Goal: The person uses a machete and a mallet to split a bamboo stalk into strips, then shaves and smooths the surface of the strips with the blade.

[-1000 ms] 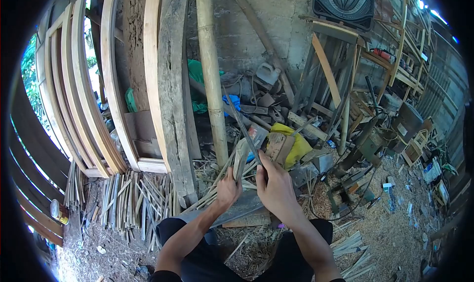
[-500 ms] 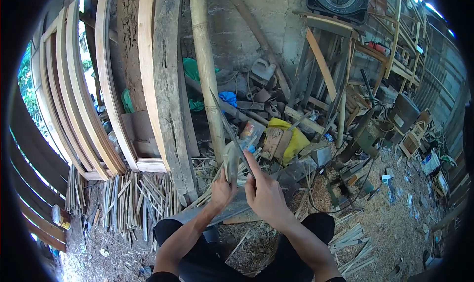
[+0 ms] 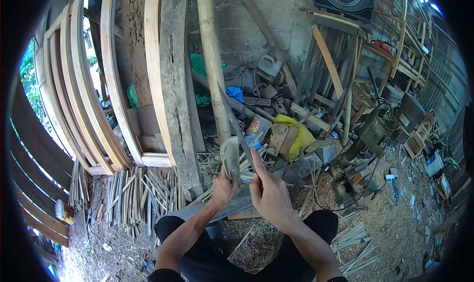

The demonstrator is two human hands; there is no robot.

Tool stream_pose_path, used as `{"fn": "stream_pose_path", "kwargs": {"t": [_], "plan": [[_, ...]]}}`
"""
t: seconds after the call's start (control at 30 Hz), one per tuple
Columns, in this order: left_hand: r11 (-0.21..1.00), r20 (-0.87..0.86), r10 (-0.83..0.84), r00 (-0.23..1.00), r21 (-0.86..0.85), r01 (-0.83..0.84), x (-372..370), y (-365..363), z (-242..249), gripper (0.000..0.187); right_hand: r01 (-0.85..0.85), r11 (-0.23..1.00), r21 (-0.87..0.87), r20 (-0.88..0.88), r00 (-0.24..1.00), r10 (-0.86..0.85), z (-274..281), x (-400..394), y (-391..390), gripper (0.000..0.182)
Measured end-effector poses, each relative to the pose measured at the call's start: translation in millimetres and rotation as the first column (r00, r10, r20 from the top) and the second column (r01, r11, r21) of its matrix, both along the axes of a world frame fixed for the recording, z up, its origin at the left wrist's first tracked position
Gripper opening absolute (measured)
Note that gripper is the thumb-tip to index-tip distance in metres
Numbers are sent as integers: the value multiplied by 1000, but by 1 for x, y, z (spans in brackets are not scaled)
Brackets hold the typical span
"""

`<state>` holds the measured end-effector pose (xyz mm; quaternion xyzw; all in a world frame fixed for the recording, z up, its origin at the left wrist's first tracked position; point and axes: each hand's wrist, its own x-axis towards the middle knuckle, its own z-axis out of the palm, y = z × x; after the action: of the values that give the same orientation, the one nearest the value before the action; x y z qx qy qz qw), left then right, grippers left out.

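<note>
My left hand (image 3: 223,189) is closed around the lower end of a short piece of split bamboo (image 3: 230,158), held upright with its curved top end facing me. In my right hand (image 3: 272,195) is a long, narrow, dark-bladed knife (image 3: 240,136). The index finger stretches along the knife while the other fingers curl around its handle, which the hand hides. The blade slants up and to the left, right beside the bamboo piece and overlapping a standing bamboo pole (image 3: 213,60) in this view.
A grey beam (image 3: 197,212) lies across in front of my knees. Thin split sticks (image 3: 133,198) are heaped to the left, below leaning wooden frames (image 3: 116,84). Beyond my hands are a yellow sack (image 3: 301,141), wood scraps and a white jug (image 3: 269,65). Shavings cover the floor at right.
The bamboo piece has turned so its curved end shows more. The knife and my right hand have shifted slightly right and down. The whole view has moved a little.
</note>
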<state>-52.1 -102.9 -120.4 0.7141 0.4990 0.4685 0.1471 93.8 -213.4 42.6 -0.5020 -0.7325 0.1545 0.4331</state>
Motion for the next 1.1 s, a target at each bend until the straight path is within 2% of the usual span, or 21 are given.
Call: {"fn": "stream_pose_path", "kwargs": {"t": [0.13, 0.2, 0.4, 0.53, 0.6, 0.77, 1.1], "plan": [[1000, -13, -20, 1000, -24, 20, 0, -3, -1, 31, -21, 999, 43, 29, 999, 20, -8, -1, -2, 70], [999, -22, -32, 999, -30, 32, 0, -3, -3, 31, 78, 996, 48, 117, 990, -84, -9, -6, -6, 67], [994, -17, -99, 995, -41, 98, 0, -10, 11, 30, 123, 992, 23, 198, 972, -125, -12, -9, -12, 68], [994, -17, -103, 995, 19, 104, 1, -9, 8, 25, 141, 989, 51, 186, 971, -148, -15, -10, -11, 69], [992, -27, -111, 993, 63, 113, 0, -8, 5, 24, 174, 982, 79, 241, 952, -188, -16, -11, -11, 71], [989, -59, -92, 994, 110, 98, 2, -3, -4, 22, 179, 979, 98, 204, 959, -195, -16, -8, -10, 72], [991, -62, -113, 992, 69, 117, 3, -6, -3, 18, 179, 979, 98, 171, 966, -194, -16, -4, -8, 73]]}}
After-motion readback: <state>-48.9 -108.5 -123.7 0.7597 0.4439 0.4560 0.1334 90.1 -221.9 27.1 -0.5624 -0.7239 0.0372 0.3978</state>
